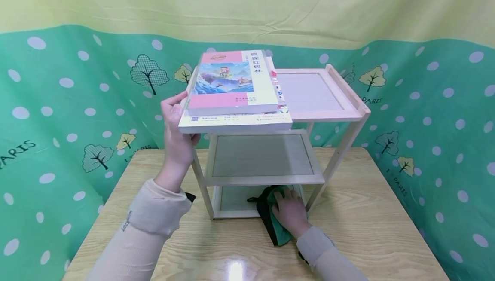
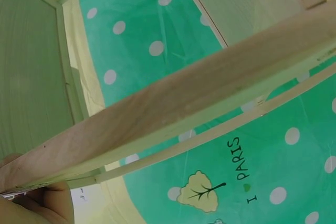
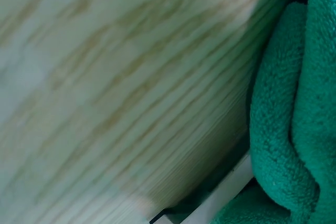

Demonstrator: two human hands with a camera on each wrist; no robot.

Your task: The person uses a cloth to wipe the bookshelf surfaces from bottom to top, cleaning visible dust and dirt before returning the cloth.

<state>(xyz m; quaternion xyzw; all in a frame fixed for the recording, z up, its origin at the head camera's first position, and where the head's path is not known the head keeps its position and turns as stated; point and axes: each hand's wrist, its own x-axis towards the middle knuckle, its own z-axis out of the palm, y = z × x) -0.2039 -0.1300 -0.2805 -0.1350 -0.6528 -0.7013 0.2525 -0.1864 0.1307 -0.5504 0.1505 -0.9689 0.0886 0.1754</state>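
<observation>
A small wooden shelf rack [image 1: 267, 181] with three tiers stands on the table. My left hand [image 1: 175, 130] grips its top left corner, the thumb up beside the books and the fingers curled beneath. In the left wrist view, fingers [image 2: 50, 203] wrap the end of a wooden post [image 2: 157, 98]. On the top tier lies a pink and white book [image 1: 232, 100] over a larger white book [image 1: 239, 122]. Low at the front right, my right hand [image 1: 291, 212] holds a bunched green and black cloth [image 1: 272, 223] against the bottom tier [image 1: 236, 201]. The right wrist view shows folded green cloth [image 3: 283, 114].
The rack's middle tier [image 1: 263, 156] sits above the right hand, and a front leg [image 1: 336, 160] rises close to its right. Wood-grain tabletop [image 1: 216, 251] spreads around the rack. A green and yellow printed curtain [image 1: 116, 92] hangs behind and at both sides.
</observation>
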